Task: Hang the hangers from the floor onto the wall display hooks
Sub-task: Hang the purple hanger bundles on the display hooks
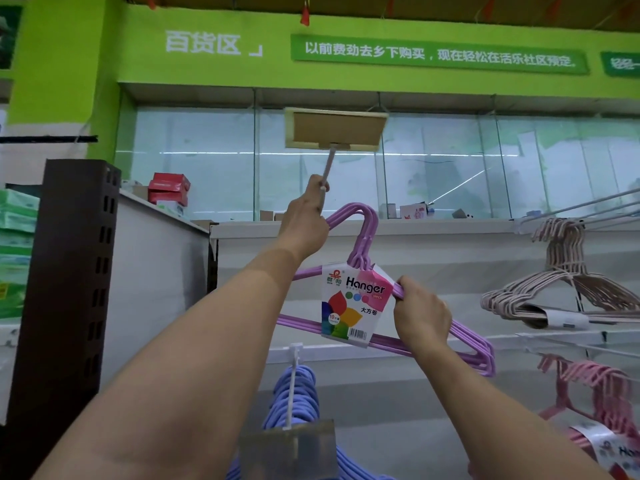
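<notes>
Glossy purple hangers [460, 336], right hand [420, 311] gripping, paper label [353, 303]

Both arms stretched up and forward, left hand [304, 223] raised with fingers curled, right hand [420, 311] lower, fist closed

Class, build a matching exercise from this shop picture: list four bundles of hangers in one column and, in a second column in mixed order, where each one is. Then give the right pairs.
Column one:
1. purple hangers
2. blue hangers
3. beige hangers
4. pink hangers

Column two:
A. on the hook at lower centre, behind a blank tag
B. upper right, hanging from a white hook
C. held in the right hand, with the left hand at their hooks
D. lower right, below the beige ones

Pairs: 1-C, 2-A, 3-B, 4-D
</notes>
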Demonstrator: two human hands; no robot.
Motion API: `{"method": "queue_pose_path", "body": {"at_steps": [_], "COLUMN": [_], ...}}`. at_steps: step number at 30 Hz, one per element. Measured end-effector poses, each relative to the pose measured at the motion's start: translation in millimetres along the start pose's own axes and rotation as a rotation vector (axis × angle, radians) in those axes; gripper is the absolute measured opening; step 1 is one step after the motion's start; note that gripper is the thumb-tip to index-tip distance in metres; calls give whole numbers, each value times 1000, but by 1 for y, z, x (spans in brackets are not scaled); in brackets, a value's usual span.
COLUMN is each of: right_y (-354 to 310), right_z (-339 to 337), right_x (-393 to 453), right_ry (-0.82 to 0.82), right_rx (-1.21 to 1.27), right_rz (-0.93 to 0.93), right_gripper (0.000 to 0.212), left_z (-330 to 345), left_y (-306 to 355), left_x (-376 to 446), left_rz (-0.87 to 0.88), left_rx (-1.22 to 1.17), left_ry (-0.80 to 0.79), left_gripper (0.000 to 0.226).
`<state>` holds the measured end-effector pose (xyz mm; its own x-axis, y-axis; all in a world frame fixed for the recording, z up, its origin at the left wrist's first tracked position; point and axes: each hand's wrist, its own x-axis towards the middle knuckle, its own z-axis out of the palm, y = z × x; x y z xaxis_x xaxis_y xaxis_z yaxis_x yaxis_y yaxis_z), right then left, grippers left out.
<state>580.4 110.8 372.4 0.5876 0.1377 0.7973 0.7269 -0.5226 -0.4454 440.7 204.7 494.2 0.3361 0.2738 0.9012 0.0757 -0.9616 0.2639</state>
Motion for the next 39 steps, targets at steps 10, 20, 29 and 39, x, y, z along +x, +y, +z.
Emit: {"method": "queue_pose_path", "body": {"at_steps": [10,20,29,39], "right_y": [16,8,11,14], "right_z": [-2,-4,-1,2], "right_x": [-1,1,-2,-7], "right_ry": [4,-10,-24,-34], "right_rx": [-49,-40,-66,-80], "right_rz": [21,12,4,-8], "right_gripper": [18,18,19,21], "left_z": [15,-4,-6,-5], "left_y": [2,-5,-8,-5], "left_x": [-4,-3,6,2], "left_rz": [24,58,140,75], "left_rx": [5,77,190,161], "left_ry": [77,-22,-91,-110], "left_gripper": [48,39,40,50]}}
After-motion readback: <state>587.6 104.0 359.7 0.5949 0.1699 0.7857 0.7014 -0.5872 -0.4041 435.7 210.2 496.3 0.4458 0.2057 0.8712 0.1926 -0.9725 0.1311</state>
